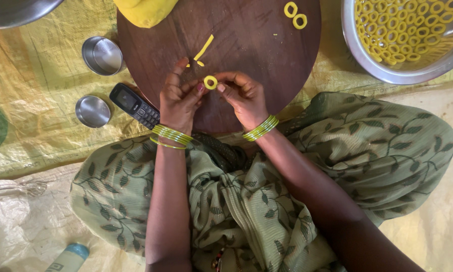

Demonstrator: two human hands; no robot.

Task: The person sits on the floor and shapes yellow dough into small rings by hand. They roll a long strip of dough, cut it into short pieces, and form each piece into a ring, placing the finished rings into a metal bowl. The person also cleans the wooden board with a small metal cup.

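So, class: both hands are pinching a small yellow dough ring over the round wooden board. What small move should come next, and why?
Probably set the dough ring down beside the two finished rings on the board. It looks closed between the left hand and right hand.

Dough ring [210,82] held between both hands: bright yellow. Two finished rings [295,15] on the board, same yellow; short dough strip [204,48] yellow too. Dough lump [145,11] at the board's top edge: yellow, slightly duller. Round board [256,40]: dark brown wood, faint grain. Steel bowl [355,45], silver-grey, filled with yellow rings. Two small steel cups [102,55], silver-grey. Phone [135,106]: black, grey keys. Bangles [172,135] on both wrists: green with yellow-gold. Sari [387,146]: olive green, darker leaf-and-vine print. Floor sheet [35,100]: yellow, creased, one green patch.
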